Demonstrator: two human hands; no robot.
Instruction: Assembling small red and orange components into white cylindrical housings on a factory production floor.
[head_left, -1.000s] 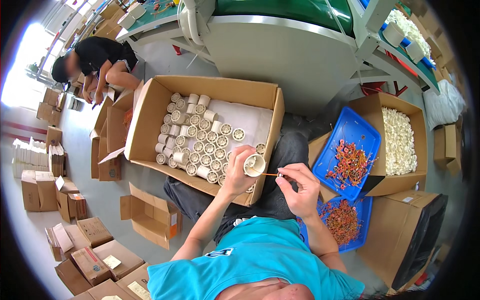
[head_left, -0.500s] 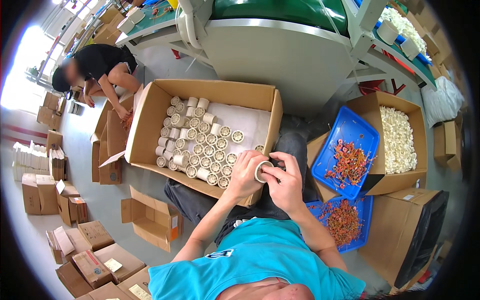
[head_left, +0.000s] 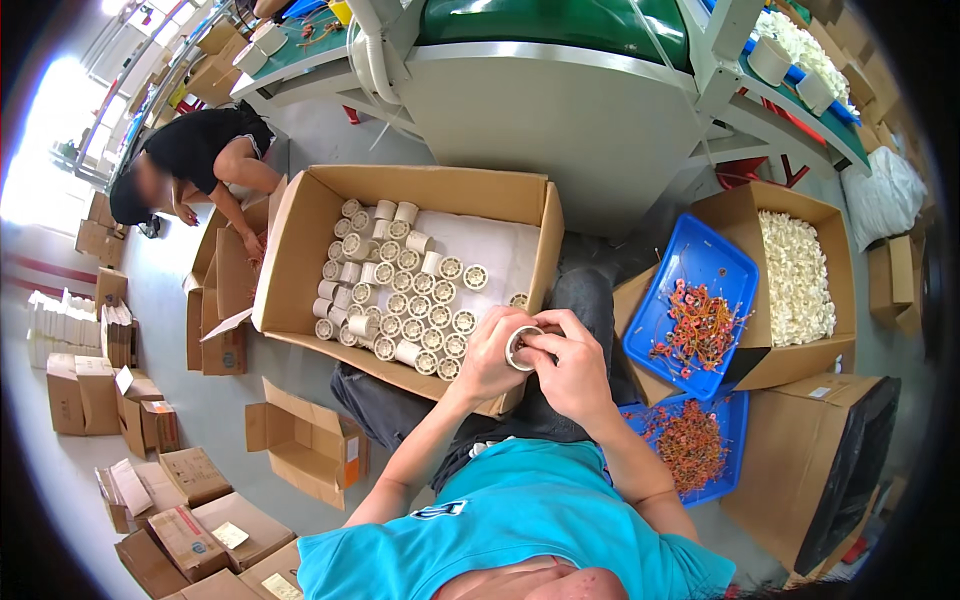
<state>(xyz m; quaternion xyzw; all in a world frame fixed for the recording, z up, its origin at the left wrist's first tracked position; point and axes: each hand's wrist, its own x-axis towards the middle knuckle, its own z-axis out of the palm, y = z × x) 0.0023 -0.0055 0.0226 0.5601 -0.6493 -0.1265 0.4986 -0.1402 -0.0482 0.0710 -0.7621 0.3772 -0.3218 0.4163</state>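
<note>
My left hand (head_left: 488, 362) is wrapped round a short white plastic cylinder (head_left: 516, 346), its open end turned toward me. The thumb and fingers of my right hand (head_left: 572, 368) are bent together at the cylinder's rim, with fingertips reaching into the opening. Whether they pinch a small part inside cannot be seen. Just beyond my left hand, a large cardboard box (head_left: 430, 183) rests by my legs. Several white cylinders of the same kind (head_left: 410, 285) stand and lie in it, mostly toward its left side.
To my right, an upper blue tray (head_left: 735, 270) and a lower one (head_left: 737, 440) hold red and orange wired parts. A carton of white pieces (head_left: 797, 280) stands beyond. An open carton (head_left: 300, 450) lies left. Another person (head_left: 205, 150) crouches far left near cartons. A grey machine (head_left: 550, 130) stands ahead.
The cylinder has tilted slightly in my hands, and my right fingers have shifted a little at its opening. The crouching person has leaned lower. The whole view has moved slightly.
</note>
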